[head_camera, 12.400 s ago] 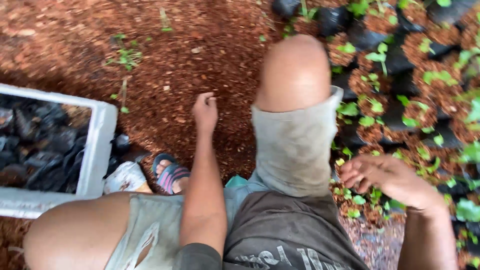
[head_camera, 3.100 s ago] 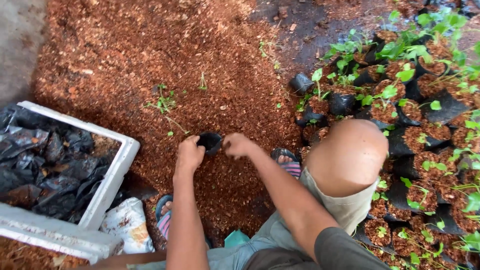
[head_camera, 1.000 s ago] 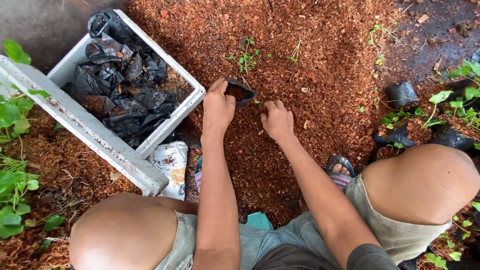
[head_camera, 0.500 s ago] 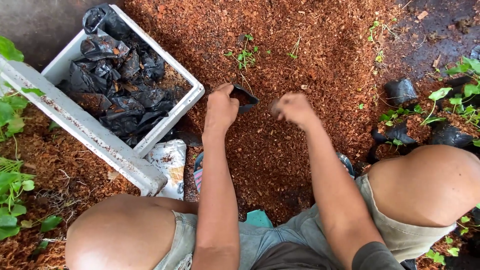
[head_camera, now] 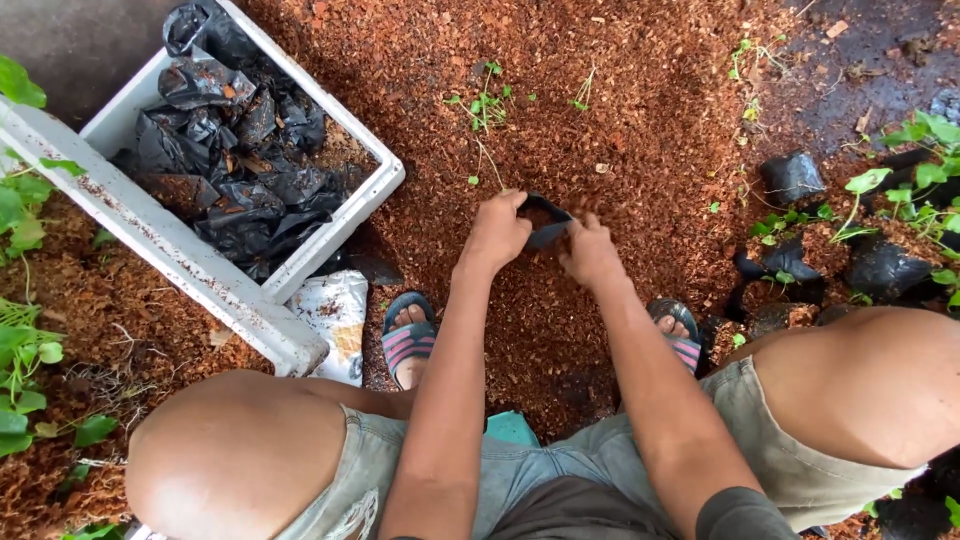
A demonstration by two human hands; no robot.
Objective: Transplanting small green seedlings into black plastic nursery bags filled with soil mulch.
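The left hand (head_camera: 497, 232) pinches the rim of a small black grow bag (head_camera: 546, 220) and the right hand (head_camera: 590, 252) grips its other side — best kept stretched open, mouth up, low over the reddish coir (head_camera: 640, 110), right of the white foam box (head_camera: 190, 265).

Reddish-brown coir mulch (head_camera: 640, 90) covers the ground under daylight; grey concrete (head_camera: 70, 40) shows at upper left.

Open brown mulch (head_camera: 640, 90) lies free beyond both hands (head_camera: 495, 232), hemmed at the left edge by the white box (head_camera: 215, 290) of black bags (head_camera: 235, 150), at the right edge by potted seedlings (head_camera: 860, 240), with small sprouts (head_camera: 485, 105) ahead.
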